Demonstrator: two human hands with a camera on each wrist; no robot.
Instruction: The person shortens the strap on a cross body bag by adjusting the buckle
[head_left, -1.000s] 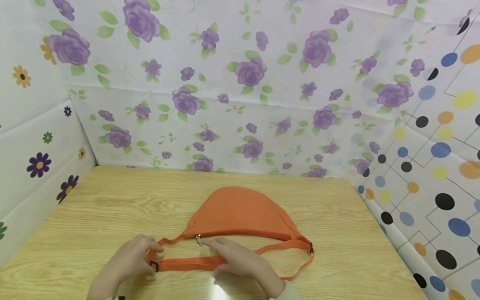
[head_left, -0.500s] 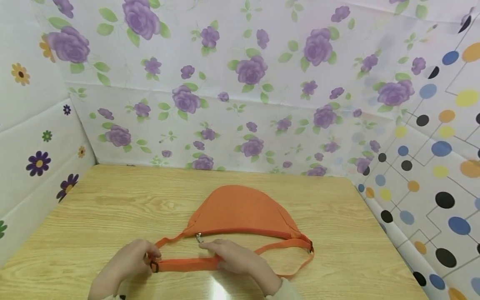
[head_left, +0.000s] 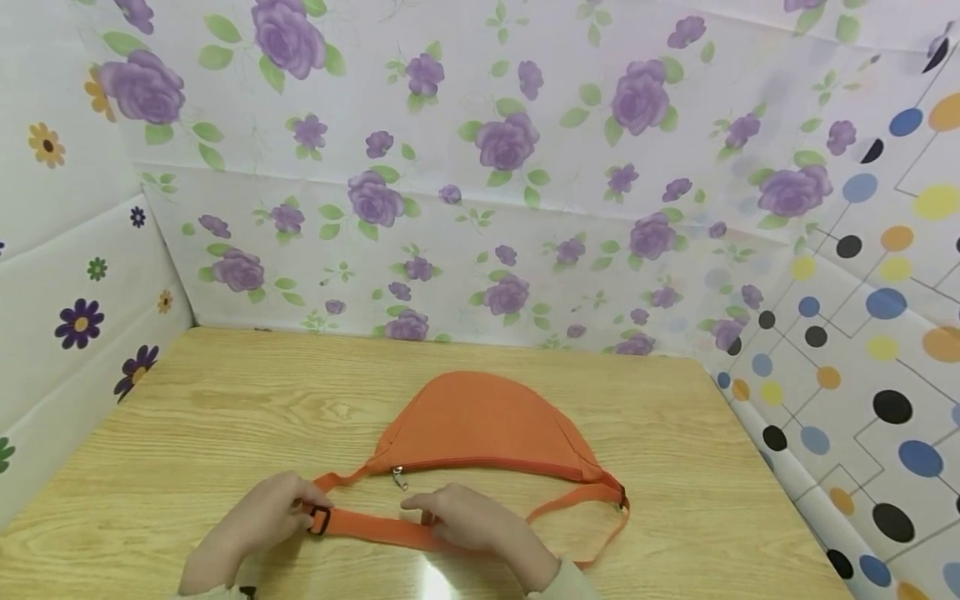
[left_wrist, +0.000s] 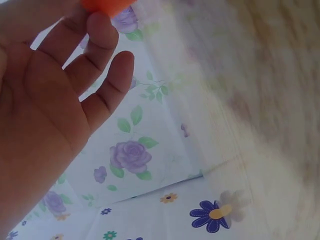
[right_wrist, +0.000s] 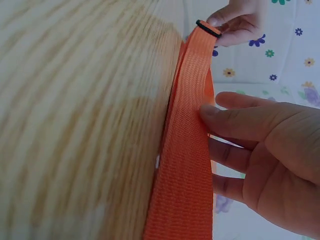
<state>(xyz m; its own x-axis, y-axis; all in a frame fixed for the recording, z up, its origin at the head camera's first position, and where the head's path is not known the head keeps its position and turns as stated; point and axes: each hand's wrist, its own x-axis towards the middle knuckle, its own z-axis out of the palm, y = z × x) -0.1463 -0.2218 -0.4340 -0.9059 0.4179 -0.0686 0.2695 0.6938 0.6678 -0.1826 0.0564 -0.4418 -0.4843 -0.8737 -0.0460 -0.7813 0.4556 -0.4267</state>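
An orange waist bag (head_left: 480, 421) lies flat on the table, its zipper edge toward me and the metal zipper pull (head_left: 400, 477) near its left end. My left hand (head_left: 262, 521) pinches the bag's strap at the black buckle (head_left: 320, 521). Farther right, my right hand (head_left: 468, 521) grips the same strap (head_left: 375, 527), which runs taut between the hands. In the right wrist view the thumb lies on the near face of the webbing (right_wrist: 185, 150), with fingers behind it. Only a bit of orange strap (left_wrist: 105, 5) shows by the left fingertips in the left wrist view.
The wood-grain table (head_left: 247, 400) is bounded by a purple-flowered sheet (head_left: 450, 250) at the back, a flowered sheet (head_left: 67, 375) on the left and a dotted sheet (head_left: 847, 417) on the right. A loose strap loop (head_left: 618, 533) lies at the bag's right end.
The left hand has closed on the strap end and the buckle has shifted slightly right and up. The right hand's fingers now grip the strap, whose right part has slid toward me.
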